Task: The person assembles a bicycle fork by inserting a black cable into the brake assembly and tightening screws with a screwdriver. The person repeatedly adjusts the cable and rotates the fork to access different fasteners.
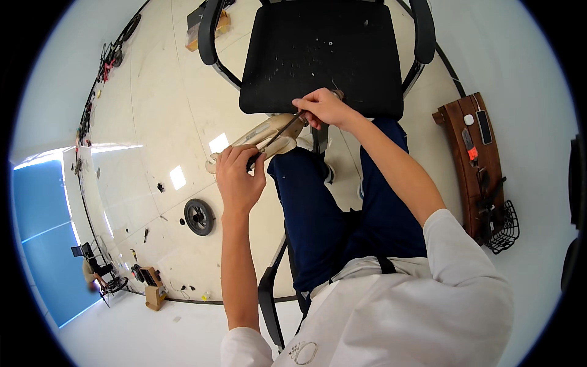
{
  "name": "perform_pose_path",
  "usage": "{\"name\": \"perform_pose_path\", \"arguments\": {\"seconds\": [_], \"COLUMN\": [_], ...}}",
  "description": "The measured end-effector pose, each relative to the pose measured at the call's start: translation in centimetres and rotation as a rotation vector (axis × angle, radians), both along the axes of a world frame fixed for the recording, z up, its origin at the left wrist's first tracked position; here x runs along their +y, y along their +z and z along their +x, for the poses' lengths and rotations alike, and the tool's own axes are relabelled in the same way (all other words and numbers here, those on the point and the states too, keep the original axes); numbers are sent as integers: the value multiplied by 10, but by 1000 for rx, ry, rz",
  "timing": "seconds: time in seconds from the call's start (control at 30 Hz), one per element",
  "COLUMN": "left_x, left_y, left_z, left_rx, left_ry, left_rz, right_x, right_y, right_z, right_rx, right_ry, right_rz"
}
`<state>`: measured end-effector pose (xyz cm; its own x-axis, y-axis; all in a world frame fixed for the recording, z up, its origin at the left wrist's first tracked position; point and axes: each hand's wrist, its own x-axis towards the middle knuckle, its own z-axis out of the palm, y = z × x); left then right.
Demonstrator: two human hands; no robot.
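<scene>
My left hand (239, 177) grips a beige, curved plastic part (269, 136) together with the dark handle end of a thin metal tool (280, 130), maybe a screwdriver. My right hand (325, 108) pinches the far end of that tool and the part, just in front of a black office chair seat (321, 55). Both hands hover above my knees in dark blue trousers (324, 208). The part's far end is hidden behind my right fingers.
A black wheel (199, 216) lies on the pale tiled floor to the left. A wooden board with small tools and a black wire basket (502, 227) stands at the right. Small wooden items (153, 287) and a cardboard box (205, 27) sit at the floor's edges.
</scene>
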<state>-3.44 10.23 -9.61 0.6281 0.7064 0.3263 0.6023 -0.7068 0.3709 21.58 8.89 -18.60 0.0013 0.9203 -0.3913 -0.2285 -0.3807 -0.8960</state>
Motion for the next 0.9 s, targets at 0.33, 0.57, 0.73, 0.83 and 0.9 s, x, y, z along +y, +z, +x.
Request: {"name": "perform_pose_path", "arguments": {"seconds": [0.33, 0.57, 0.73, 0.83, 0.9], "left_x": [10, 1, -12, -16, -21], "left_y": [2, 27, 30, 31, 37], "left_z": [12, 37, 44, 41, 38], "left_rx": [-79, -10, 5, -20, -48], "left_ry": [16, -2, -4, 29, 59], "left_rz": [-46, -72, -8, -4, -29], "right_x": [-14, 3, 4, 8, 1], "right_y": [-12, -63, -81, -80, -68], "right_z": [29, 27, 23, 24, 21], "right_rx": [-596, -729, -862, -740, -642], "right_ry": [-364, -526, -586, -643, -648], "right_rz": [211, 150, 319, 358, 333]}}
